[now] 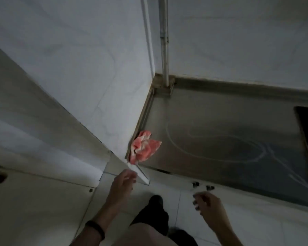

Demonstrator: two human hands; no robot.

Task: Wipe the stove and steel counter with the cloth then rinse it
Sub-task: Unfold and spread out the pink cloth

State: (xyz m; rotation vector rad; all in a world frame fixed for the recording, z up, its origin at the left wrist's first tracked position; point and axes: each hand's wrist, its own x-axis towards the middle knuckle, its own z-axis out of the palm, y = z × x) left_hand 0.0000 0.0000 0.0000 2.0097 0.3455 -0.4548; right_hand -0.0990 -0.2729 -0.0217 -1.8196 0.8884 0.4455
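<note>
A pink cloth (144, 146) lies crumpled on the steel counter (220, 118). The left hand (123, 181) hovers near it, fingers (130, 176) relaxed, empty; the right hand (205, 201) hangs loosely curled, empty.

A grey pipe (164, 50) runs down the white wall (78, 68) corner.

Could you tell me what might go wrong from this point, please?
1. The pink cloth lies bunched at the left edge of the steel counter, beside the wall. It might slip off the front edge before it is gripped.
2. The left hand reaches close past the protruding wall corner and could scrape against it.
3. Curved wipe streaks show on the counter and may dry as marks.
</note>
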